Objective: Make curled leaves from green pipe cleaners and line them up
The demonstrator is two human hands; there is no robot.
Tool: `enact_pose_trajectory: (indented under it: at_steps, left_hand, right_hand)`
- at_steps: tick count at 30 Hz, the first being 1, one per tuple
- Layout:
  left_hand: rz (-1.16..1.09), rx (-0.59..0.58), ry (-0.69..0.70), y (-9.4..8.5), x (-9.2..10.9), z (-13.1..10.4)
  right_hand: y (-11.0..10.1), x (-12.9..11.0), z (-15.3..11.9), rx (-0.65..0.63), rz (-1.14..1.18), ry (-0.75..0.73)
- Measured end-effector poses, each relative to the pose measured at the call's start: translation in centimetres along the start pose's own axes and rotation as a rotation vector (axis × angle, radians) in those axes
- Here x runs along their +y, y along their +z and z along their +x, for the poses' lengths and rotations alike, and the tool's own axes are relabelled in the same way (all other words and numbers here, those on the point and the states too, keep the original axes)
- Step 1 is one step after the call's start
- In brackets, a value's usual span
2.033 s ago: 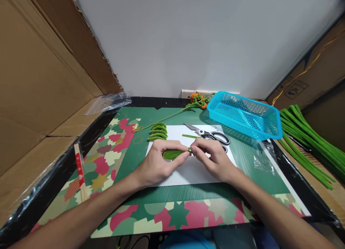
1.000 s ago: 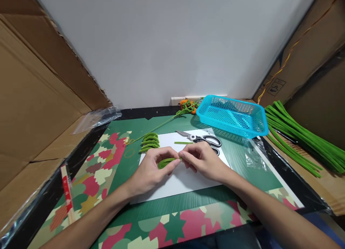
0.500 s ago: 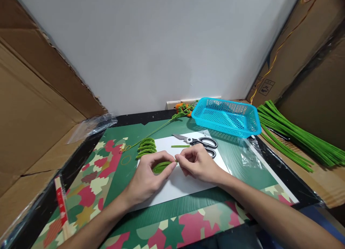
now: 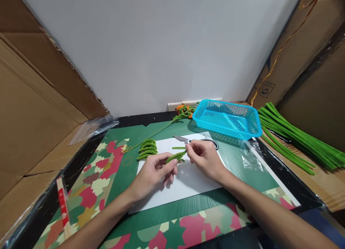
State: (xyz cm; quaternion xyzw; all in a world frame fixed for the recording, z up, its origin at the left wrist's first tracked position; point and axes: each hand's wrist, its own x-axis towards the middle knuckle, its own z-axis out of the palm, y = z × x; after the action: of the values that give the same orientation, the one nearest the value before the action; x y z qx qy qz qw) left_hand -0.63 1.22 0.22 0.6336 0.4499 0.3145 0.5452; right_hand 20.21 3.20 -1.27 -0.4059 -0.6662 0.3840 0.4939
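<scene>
A leaf shape bent from green pipe cleaner (image 4: 176, 156) is pinched between the thumb and fingers of my left hand (image 4: 151, 173), above a white sheet of paper (image 4: 185, 184). My right hand (image 4: 205, 157) closes its thumb and fingertips at the leaf's thin right end. Just behind my hands lies a short straight piece of green pipe cleaner (image 4: 178, 147). Scissors (image 4: 181, 138) rest beyond it, their handles partly covered by my right hand. Several similar green leaves (image 4: 147, 148) sit in a row at the paper's upper left.
A blue perforated basket (image 4: 226, 121) stands at the back right. Beside it, on cardboard, is a bundle of green pipe cleaners (image 4: 302, 137). An orange flower with a green stem (image 4: 161, 127) lies behind the paper. Red-wrapped chopsticks (image 4: 63, 206) are at the left.
The leaf has turned in my left hand and now points up to the right. My right hand has shifted right and up, away from my left fingertips, now covering more of the scissors' handles.
</scene>
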Motion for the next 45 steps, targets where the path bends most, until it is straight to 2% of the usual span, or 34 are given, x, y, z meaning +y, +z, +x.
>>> enact_pose_trajectory:
  at_steps: [5, 7, 10, 14, 16, 20, 26, 31, 33, 36, 40, 43, 45]
  left_hand:
    - [-0.276, -0.042, -0.103, 0.6, -0.4, -0.1]
    - [-0.346, -0.063, -0.129, 0.8, -0.4, -0.2]
    - [-0.319, -0.081, -0.146, 1.1, -0.3, -0.4]
    - [-0.173, -0.086, -0.174, 1.1, -0.5, -0.3]
    - [-0.180, -0.089, -0.211, 1.1, -0.6, -0.2]
    - [-0.242, -0.113, -0.242, 1.2, -0.7, -0.1]
    - [-0.267, -0.166, -0.247, 1.3, -0.9, -0.3]
    - [-0.329, -0.156, -0.265, 1.1, -0.8, -0.3]
    - [-0.327, -0.150, -0.266, 1.2, -0.9, -0.3]
    - [-0.273, -0.149, -0.251, 1.3, -1.2, -0.4]
    - [-0.208, -0.142, -0.258, 1.4, -1.3, -0.5]
    - [-0.219, -0.131, -0.284, 1.4, -1.0, -0.4]
    - [-0.241, -0.132, -0.284, 1.4, -0.8, -0.3]
  right_hand:
    - [-0.1, -0.1, 0.2, -0.087, 0.235, 0.069]
    - [0.3, -0.2, 0.1, -0.115, 0.245, 0.055]
    - [1.0, -0.2, -0.3, -0.069, 0.071, 0.012]
    - [1.3, 0.1, -0.6, 0.009, -0.276, -0.126]
    - [1.3, 0.2, -0.5, 0.011, -0.313, -0.124]
    - [1.2, 0.2, -0.4, -0.039, -0.148, -0.019]
    - [1.4, 0.0, -0.5, -0.036, -0.072, -0.036]
    - [1.4, -0.3, -0.3, -0.059, 0.271, 0.101]
    - [1.6, -0.2, -0.4, -0.059, 0.326, 0.122]
    - [1.9, 0.2, -0.7, -0.037, 0.201, 0.066]
    - [2.0, 1.0, -1.0, -0.072, -0.026, -0.073]
    - [1.8, 1.0, -1.0, -0.083, -0.051, -0.143]
    - [1.7, 0.8, -0.9, -0.078, -0.017, -0.135]
